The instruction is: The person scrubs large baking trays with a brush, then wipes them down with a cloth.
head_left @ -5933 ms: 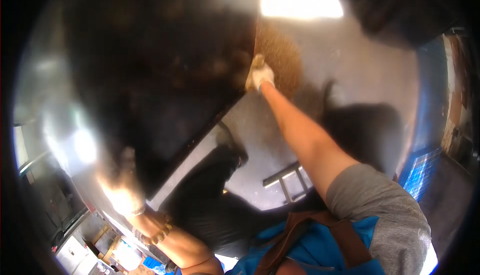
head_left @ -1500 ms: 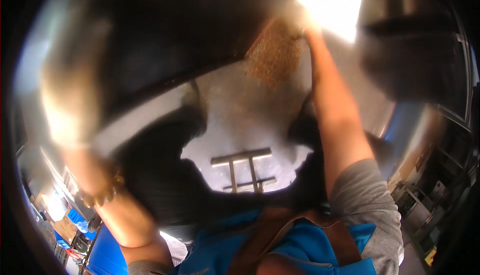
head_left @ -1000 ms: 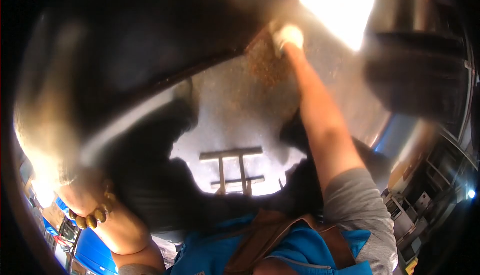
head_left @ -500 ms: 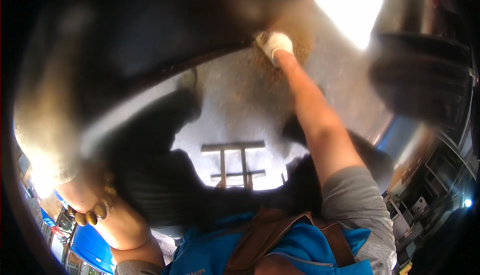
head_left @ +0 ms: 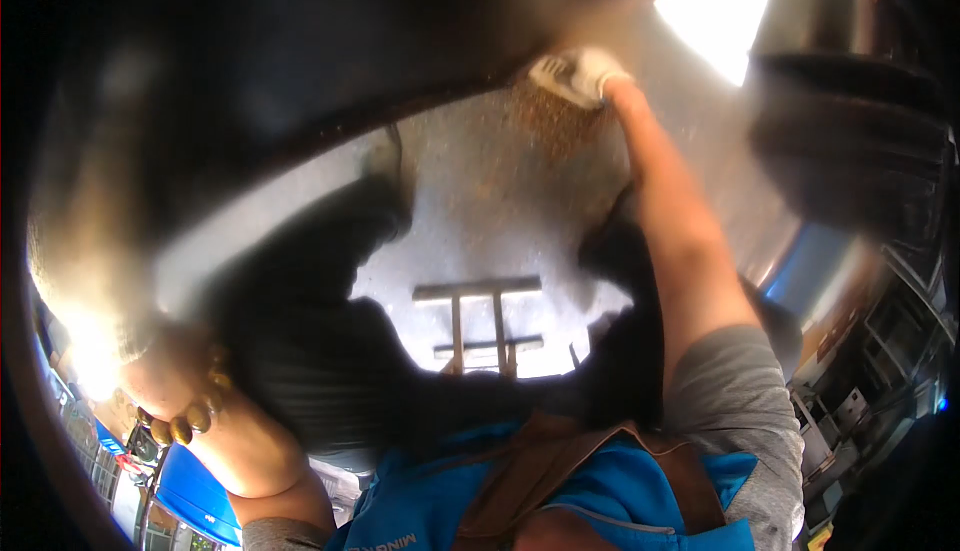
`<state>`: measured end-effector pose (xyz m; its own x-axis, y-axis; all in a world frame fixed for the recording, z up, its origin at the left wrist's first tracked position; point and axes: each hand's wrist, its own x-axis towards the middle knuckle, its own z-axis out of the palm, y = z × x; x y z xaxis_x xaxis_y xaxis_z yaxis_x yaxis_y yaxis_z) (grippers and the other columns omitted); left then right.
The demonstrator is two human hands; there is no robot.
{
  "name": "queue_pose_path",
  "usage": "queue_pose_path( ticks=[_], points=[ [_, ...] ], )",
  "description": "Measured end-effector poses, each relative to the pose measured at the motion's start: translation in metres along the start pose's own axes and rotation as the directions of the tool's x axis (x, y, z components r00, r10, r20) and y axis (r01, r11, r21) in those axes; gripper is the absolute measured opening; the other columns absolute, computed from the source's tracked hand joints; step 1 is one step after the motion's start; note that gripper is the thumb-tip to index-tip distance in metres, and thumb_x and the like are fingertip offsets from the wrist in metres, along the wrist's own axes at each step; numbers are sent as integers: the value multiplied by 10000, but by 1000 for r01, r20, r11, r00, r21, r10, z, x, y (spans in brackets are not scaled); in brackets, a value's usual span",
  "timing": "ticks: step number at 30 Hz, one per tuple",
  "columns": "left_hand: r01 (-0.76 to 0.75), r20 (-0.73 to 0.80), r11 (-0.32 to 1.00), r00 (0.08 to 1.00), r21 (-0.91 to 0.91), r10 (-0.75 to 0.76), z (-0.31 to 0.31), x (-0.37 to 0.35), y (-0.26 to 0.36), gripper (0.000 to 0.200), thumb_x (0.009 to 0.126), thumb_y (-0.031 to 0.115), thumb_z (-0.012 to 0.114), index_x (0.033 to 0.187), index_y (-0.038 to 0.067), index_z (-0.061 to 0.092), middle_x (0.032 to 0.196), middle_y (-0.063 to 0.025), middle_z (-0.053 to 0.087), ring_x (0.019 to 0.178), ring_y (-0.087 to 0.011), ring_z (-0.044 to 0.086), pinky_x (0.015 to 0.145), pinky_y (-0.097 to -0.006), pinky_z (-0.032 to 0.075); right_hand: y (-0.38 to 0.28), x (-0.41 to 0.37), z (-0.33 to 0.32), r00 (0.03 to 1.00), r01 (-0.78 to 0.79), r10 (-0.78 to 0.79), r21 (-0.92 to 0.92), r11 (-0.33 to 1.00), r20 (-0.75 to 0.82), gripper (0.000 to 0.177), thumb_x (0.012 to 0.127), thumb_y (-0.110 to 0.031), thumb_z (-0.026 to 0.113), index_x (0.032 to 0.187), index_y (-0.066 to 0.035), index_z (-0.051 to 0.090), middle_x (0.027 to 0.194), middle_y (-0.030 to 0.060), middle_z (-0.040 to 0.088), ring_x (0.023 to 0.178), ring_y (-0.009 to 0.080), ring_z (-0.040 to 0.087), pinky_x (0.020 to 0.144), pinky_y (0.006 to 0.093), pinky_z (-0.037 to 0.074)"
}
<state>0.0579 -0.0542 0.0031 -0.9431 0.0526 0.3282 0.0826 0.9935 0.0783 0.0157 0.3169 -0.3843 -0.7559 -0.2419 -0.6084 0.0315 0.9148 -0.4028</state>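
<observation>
My right hand (head_left: 580,76), in a whitish work glove, is at the lower edge of a large dark curved form (head_left: 300,61) that fills the upper view. Its fingers are curled and closed; whatever they hold is hidden. Brown loose debris (head_left: 565,121) lies on the grey floor (head_left: 470,181) just below that hand. On the left, my left hand (head_left: 90,261) is raised close to the camera, blurred and washed out by glare, also apparently gloved. Its fingers cannot be made out. A bracelet of large brown beads (head_left: 190,421) circles that wrist.
Between my dark-trousered legs (head_left: 320,301) is a small wooden frame (head_left: 478,291) on the floor. A dark rounded object (head_left: 850,141) is on the right, above a blue cylindrical thing (head_left: 805,266). Metal racks (head_left: 840,421) and a blue container (head_left: 200,491) are at the sides.
My right hand has moved slightly right and turned, staying by the dark edge and uncovering more of the brown debris. My left hand is nearly unmoved. The view has shifted slightly.
</observation>
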Motion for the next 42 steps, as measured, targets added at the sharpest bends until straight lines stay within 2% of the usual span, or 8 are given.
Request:
queue_pose_path(
  ticks=[9, 17, 23, 32, 34, 35, 39, 42],
  points=[
    [-11, 3, 997, 1000, -73, 11, -2, 1, -4, 368, 933, 188, 735, 1233, -21, 692, 1271, -171, 687, 1129, -257, 672, 1012, -374, 508, -47, 9, 43, 978, -202, 193, -116, 973, -85, 311, 886, -322, 588, 1077, -141, 755, 1101, 152, 737, 1057, 332, 696, 900, 424, 560],
    [-106, -15, 985, 994, -138, 105, -9, 10, -14, 372, 930, 189, 740, 1232, -23, 692, 1276, -171, 684, 1138, -261, 667, 1019, -375, 502, 1, 12, 14, 992, -110, 88, 273, 956, 91, 494, 835, -133, 697, 1328, -150, 670, 1199, 111, 729, 1099, 230, 698, 950, 358, 559],
    [-114, -9, 980, 993, -162, 114, -7, 14, -13, 385, 944, 208, 729, 1245, -28, 679, 1307, -176, 664, 1187, -263, 636, 1063, -374, 464, -32, 15, 37, 989, -130, 120, -135, 982, -82, 353, 871, -260, 663, 1199, -147, 728, 1161, 98, 736, 1108, 285, 691, 961, 405, 556],
    [-652, 90, 750, 758, 109, 646, -8, 28, -17, 419, 975, 212, 690, 1331, 0, 627, 1307, -152, 667, 1209, -243, 623, 1094, -366, 427, -80, -32, 1, 999, -27, 30, 163, 986, -18, 414, 821, -200, 679, 1226, -122, 715, 1132, 121, 737, 1054, 317, 696, 913, 371, 559],
    [-59, 51, 986, 996, -156, 68, -2, 19, 22, 425, 970, 219, 695, 1334, 9, 627, 1302, -142, 673, 1214, -234, 620, 1080, -346, 430, -91, -39, -8, 998, 39, -17, 350, 936, -65, 466, 798, -216, 713, 1243, -78, 704, 1118, 106, 749, 1043, 234, 703, 932, 341, 552],
    [-65, 31, 984, 997, -167, 71, 0, 22, 11, 425, 970, 219, 695, 1334, 9, 627, 1302, -142, 673, 1214, -234, 620, 1080, -346, 430, -93, -41, -9, 992, 106, -66, 439, 892, -105, 484, 788, -222, 729, 1246, -68, 702, 1118, 103, 752, 1042, 212, 702, 941, 341, 549],
    [-631, -3, 720, 752, 290, 660, -11, 39, -15, 397, 945, 199, 724, 1284, 2, 658, 1236, -148, 703, 1147, -235, 653, 1034, -346, 458, -130, -83, -41, 971, 237, -208, 582, 778, -118, 487, 761, -248, 780, 1208, -66, 716, 1072, 118, 759, 1003, 236, 703, 915, 347, 548],
    [-615, -67, 755, 764, 225, 642, -15, 36, -11, 375, 931, 179, 739, 1249, -10, 675, 1199, -152, 714, 1090, -236, 668, 1003, -356, 479, -117, -85, -19, 963, 244, -268, 348, 905, 20, 344, 774, -234, 722, 1073, -64, 736, 979, 157, 753, 919, 272, 718, 844, 354, 562]
  ],
)
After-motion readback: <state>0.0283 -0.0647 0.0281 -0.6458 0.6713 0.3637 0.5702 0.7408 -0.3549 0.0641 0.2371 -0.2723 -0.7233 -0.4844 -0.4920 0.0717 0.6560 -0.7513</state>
